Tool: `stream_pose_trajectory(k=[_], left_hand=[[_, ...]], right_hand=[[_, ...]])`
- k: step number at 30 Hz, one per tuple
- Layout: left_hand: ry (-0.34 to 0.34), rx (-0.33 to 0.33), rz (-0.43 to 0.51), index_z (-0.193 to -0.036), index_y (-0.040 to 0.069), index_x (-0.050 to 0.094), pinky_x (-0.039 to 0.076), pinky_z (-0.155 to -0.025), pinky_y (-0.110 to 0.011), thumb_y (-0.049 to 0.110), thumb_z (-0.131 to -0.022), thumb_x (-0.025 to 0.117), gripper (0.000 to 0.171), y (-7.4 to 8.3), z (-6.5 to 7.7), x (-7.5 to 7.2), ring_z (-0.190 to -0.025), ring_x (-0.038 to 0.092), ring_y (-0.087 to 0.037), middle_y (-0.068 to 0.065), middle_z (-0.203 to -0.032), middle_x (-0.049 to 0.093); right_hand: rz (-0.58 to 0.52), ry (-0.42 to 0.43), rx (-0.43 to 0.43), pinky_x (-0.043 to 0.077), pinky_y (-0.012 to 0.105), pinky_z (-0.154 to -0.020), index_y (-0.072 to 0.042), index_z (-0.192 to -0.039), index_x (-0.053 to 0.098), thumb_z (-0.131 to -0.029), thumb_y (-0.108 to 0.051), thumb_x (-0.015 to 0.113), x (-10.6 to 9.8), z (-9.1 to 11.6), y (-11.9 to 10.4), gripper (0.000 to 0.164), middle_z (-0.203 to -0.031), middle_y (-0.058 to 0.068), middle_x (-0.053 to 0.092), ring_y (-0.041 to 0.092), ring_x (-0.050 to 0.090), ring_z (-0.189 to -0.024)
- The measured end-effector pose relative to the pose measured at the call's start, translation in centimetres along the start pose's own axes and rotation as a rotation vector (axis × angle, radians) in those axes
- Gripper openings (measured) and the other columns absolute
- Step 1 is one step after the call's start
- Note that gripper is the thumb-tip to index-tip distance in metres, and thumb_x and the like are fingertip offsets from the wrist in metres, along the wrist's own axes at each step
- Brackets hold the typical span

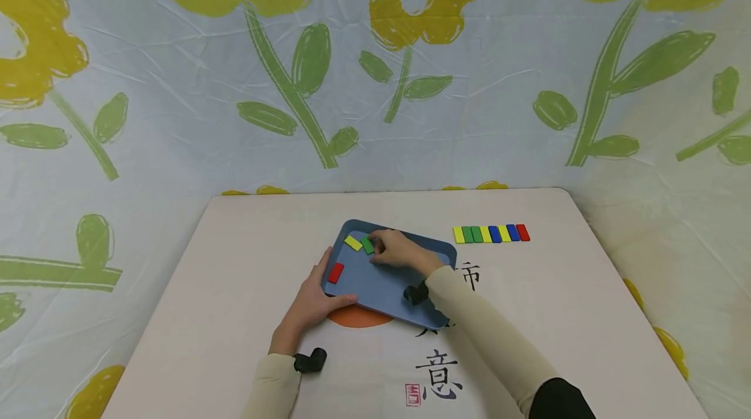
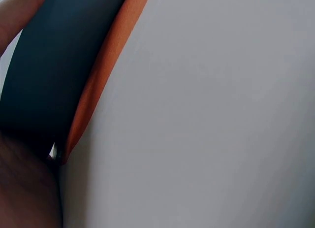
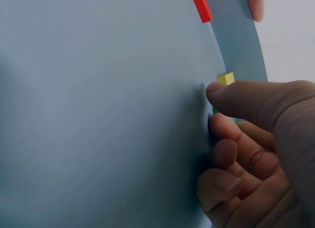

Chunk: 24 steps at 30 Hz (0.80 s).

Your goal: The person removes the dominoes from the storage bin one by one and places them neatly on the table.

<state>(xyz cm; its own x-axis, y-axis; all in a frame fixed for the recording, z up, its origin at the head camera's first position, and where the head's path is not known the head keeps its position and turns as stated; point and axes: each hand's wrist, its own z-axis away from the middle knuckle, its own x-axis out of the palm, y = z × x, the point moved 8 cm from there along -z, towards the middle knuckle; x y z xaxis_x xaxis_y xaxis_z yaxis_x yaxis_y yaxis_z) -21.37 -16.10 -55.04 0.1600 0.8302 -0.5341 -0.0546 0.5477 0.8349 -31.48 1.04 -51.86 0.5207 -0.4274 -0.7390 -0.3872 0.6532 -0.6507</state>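
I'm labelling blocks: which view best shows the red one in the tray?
The head view: it shows the red block whole, inside the blue tray. The right wrist view shows it larger but cut off at the top; the left wrist view misses it.

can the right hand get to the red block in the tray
Probably yes: the red block lies uncovered in the tray, with only bare tray surface between it and the right hand, which is at the green block.

It looked like a draped-off corner, whether of a home or a studio could not be told: creased cloth [image 1: 193, 80] with printed flowers [image 1: 422, 21] ran from nine through twelve to three o'clock, round a pale table [image 1: 205, 315] at six.
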Motion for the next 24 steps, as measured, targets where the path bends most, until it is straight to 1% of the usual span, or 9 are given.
stream_pose_trajectory(k=[3,8,12,15,18,19,22,24], left_hand=[[0.003,0.0,-0.002,-0.151,0.048,0.009,0.025,-0.111,-0.065,0.06,-0.066,0.081,0.112,0.0,0.0,-0.1,-0.149,0.011,-0.035,0.002,-0.159,0.024],[0.005,0.002,-0.004,-0.153,0.044,0.01,0.026,-0.11,-0.066,0.059,-0.067,0.081,0.112,0.1,0.1,-0.1,-0.149,0.012,-0.036,0.0,-0.159,0.025],[0.003,-0.001,-0.001,-0.153,0.044,0.01,0.026,-0.11,-0.066,0.057,-0.068,0.081,0.111,0.1,0.1,-0.1,-0.149,0.01,-0.037,0.0,-0.159,0.024],[0.003,-0.005,0.0,-0.152,0.047,0.009,0.026,-0.111,-0.065,0.056,-0.068,0.081,0.11,0.0,0.1,-0.1,-0.149,0.011,-0.036,0.002,-0.159,0.024],[0.004,-0.001,0.001,-0.151,0.048,0.009,0.028,-0.11,-0.064,0.056,-0.069,0.081,0.11,0.0,0.1,-0.1,-0.148,0.016,-0.033,0.003,-0.158,0.026],[0.005,0.001,0.0,-0.151,0.048,0.009,0.03,-0.109,-0.063,0.056,-0.068,0.081,0.11,0.1,0.1,-0.1,-0.147,0.02,-0.032,0.003,-0.157,0.027],[0.009,0.0,-0.002,-0.152,0.047,0.01,0.034,-0.108,-0.062,0.056,-0.068,0.081,0.111,0.1,0.1,-0.2,-0.143,0.028,-0.029,0.002,-0.156,0.029],[0.011,-0.001,-0.006,-0.152,0.046,0.01,0.036,-0.107,-0.061,0.056,-0.068,0.081,0.111,0.2,0.1,-0.2,-0.141,0.032,-0.029,0.002,-0.156,0.03]], right_hand=[[0.007,-0.008,-0.011,0.041,0.02,-0.058,-0.002,-0.133,0.052,-0.088,-0.02,0.071,0.3,-0.1,-0.5,0.052,-0.076,-0.004,0.06,0.006,0.05,-0.062],[0.004,-0.017,-0.034,0.042,0.021,-0.059,0.0,-0.132,0.053,-0.088,-0.019,0.071,0.7,-0.2,-1.5,0.051,-0.077,-0.003,0.062,0.006,0.052,-0.063],[0.008,0.007,0.006,0.044,0.021,-0.061,-0.001,-0.134,0.052,-0.087,-0.02,0.072,0.8,-0.4,-1.6,0.054,-0.077,-0.003,0.063,0.007,0.054,-0.064],[0.019,0.036,0.039,0.045,0.021,-0.061,-0.001,-0.134,0.052,-0.086,-0.022,0.073,0.9,-0.5,-1.3,0.056,-0.077,-0.003,0.063,0.007,0.054,-0.065],[0.036,0.053,0.055,0.044,0.021,-0.06,-0.001,-0.134,0.052,-0.086,-0.024,0.074,1.0,-0.8,-1.1,0.057,-0.076,-0.003,0.061,0.008,0.054,-0.064],[0.041,0.056,0.057,0.044,0.021,-0.06,-0.001,-0.134,0.053,-0.086,-0.024,0.074,1.0,-0.8,-1.1,0.057,-0.076,-0.003,0.061,0.007,0.053,-0.063],[0.039,0.066,0.055,0.043,0.021,-0.059,-0.001,-0.133,0.053,-0.086,-0.024,0.074,1.0,-0.9,-1.2,0.056,-0.076,-0.002,0.06,0.008,0.053,-0.063],[0.036,0.07,0.053,0.043,0.021,-0.059,-0.002,-0.132,0.054,-0.086,-0.024,0.074,1.0,-1.0,-1.2,0.055,-0.076,-0.002,0.059,0.008,0.052,-0.064]])
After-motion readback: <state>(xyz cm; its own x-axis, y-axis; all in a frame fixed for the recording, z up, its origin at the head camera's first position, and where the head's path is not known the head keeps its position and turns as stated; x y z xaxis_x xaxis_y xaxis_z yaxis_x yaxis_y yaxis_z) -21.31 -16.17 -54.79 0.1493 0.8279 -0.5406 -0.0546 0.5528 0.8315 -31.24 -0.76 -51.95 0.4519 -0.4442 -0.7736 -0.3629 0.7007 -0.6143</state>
